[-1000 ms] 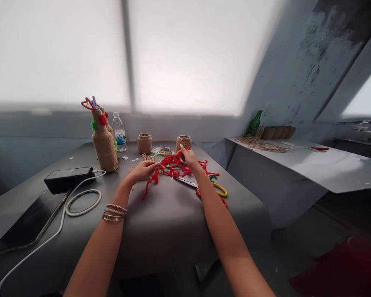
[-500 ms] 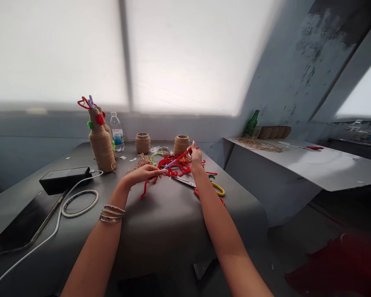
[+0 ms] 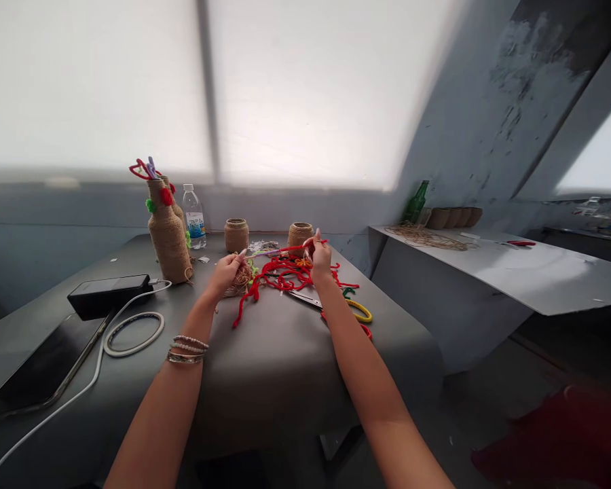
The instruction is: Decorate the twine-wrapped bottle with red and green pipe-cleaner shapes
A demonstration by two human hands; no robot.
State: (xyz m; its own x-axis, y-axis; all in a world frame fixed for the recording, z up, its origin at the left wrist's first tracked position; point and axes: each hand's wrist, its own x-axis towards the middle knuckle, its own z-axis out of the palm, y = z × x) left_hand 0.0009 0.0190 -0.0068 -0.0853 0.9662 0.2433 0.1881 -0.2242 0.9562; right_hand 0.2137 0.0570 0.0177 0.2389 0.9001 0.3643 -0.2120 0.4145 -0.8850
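Observation:
A fuzzy pipe cleaner (image 3: 269, 253), purple toward the left and red toward the right, is stretched nearly level between my hands. My left hand (image 3: 227, 271) pinches its purple end above a bundle of brown twine (image 3: 240, 280). At the red end, my right hand (image 3: 318, 255) is closed, with a short red tip poking out beyond the fingers. Beneath lies a tangle of red pipe cleaners (image 3: 285, 277). Scissors (image 3: 359, 311) with yellow and red handles rest below my right wrist, partly hidden by the forearm.
Two twine-wrapped jars (image 3: 236, 236) stand at the back, near a plastic water bottle (image 3: 195, 219). Left of them are twine-wrapped bottles (image 3: 169, 238). A black power bank (image 3: 108, 296), a phone (image 3: 35, 370), a white cable (image 3: 99, 353) and a tape roll (image 3: 134, 334) occupy the left side.
My left hand has moved left and slightly up, drawing the pipe cleaner out straighter between the hands. My right hand has stayed in nearly the same place.

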